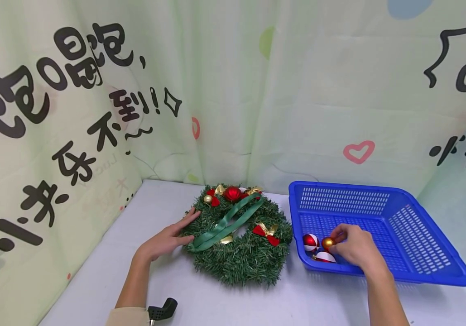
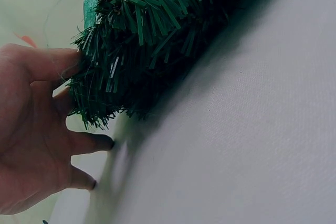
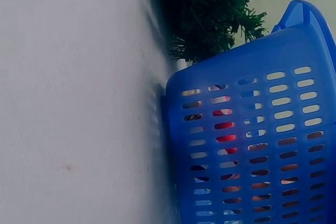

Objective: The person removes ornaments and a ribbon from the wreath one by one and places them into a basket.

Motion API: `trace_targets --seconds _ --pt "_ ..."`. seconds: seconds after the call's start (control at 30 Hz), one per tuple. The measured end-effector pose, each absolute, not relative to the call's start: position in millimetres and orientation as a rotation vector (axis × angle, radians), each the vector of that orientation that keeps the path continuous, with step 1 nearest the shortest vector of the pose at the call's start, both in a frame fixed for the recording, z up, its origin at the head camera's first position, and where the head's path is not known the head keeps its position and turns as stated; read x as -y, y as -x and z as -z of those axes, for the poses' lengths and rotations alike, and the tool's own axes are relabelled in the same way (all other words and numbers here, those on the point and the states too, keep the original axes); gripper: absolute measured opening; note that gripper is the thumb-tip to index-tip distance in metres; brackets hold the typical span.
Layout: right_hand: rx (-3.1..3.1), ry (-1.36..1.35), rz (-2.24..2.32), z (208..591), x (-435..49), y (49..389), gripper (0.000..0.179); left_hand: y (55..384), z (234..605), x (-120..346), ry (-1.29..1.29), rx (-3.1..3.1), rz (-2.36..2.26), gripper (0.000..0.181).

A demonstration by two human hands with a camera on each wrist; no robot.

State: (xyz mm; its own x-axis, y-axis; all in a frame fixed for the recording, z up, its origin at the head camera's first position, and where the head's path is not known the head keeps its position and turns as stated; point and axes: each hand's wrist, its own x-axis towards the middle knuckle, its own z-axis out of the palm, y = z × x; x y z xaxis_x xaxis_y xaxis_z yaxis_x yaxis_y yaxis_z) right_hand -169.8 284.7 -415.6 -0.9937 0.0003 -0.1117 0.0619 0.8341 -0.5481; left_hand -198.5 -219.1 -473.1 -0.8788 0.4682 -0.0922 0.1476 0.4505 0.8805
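Note:
A green Christmas wreath (image 1: pixel 237 267) lies on the table, dressed with red and gold bows (image 1: pixel 266 233), a red ball (image 1: pixel 233 194) and a loop of green ribbon (image 1: pixel 226 226). At its left edge, my left hand (image 1: pixel 166 237) touches the needles with spread fingers; the left wrist view shows the thumb and one finger against the wreath (image 2: pixel 142 45). Inside the blue basket (image 1: pixel 432 271), my right hand (image 1: pixel 355 246) pinches a gold ball ornament (image 1: pixel 328 244). Beside it are a red-and-white ball (image 1: pixel 310 242) and another, partly hidden ball (image 1: pixel 324 257). The basket wall (image 3: pixel 252 140) hides the right hand's fingers in the right wrist view.
The basket stands right of the wreath, close to its edge. A black object (image 1: pixel 164 309) shows by the left sleeve at the front. A printed curtain (image 1: pixel 224 90) rises behind the white table (image 1: pixel 200 303) and along its sides.

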Motion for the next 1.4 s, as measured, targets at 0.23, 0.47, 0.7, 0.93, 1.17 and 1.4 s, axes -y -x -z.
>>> trace_targets --seconds 0.23,0.47,0.7,0.93,1.17,1.4 --pt "-2.887 -0.064 0.867 415.3 -284.2 168.0 0.031 198.8 473.9 219.5 -0.537 -2.386 -1.398 0.073" --pt "-2.893 -0.039 0.846 417.2 -285.4 168.9 0.028 198.9 473.8 219.5 -0.528 -2.374 -1.403 0.074" --pt "-2.903 -0.039 0.849 416.9 -285.6 168.0 0.026 198.3 474.2 219.1 -0.535 -2.378 -1.405 0.073" --pt "-2.908 -0.043 0.871 415.4 -284.1 166.9 0.027 198.0 472.7 218.9 -0.527 -2.381 -1.403 0.073" --pt "-2.922 -0.020 0.899 414.7 -283.2 166.1 0.028 197.0 471.3 219.2 -0.531 -2.386 -1.403 0.073" --pt "-2.944 0.009 0.914 414.1 -282.7 165.4 0.029 196.6 471.5 218.6 -0.530 -2.380 -1.405 0.073"
